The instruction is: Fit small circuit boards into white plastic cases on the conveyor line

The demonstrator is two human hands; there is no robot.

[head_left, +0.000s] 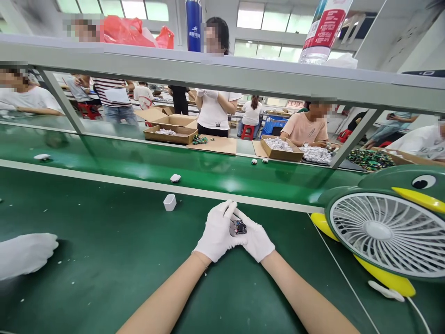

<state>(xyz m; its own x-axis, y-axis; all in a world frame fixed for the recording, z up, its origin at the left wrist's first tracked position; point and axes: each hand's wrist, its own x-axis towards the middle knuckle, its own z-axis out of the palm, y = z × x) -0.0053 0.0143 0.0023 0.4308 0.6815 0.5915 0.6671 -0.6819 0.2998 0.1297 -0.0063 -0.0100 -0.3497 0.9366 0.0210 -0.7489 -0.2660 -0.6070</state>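
A small circuit board is held above the green work surface, between the white-gloved left hand and right hand, and its edges are partly covered by the gloves. The fingers of both hands are bent and brought together at the tips above the board, with the left thumb laid along its lower edge; both hands are closed around it, though which fingers carry it cannot be told. At the left edge, a co-worker's gloved hand is cut off at the forearm. The green fan is cropped by the right edge, and the red-labelled bottle by the top. On the blue flask, a pale star-like emblem is shown over characters too small to be read; the bottle's label is likewise illegible. The board's dark, component-covered face is turned toward the camera; its long axis cannot be settled, since its outline is partly hidden. A white, open-topped housing is stood on the surface, left of the hands.
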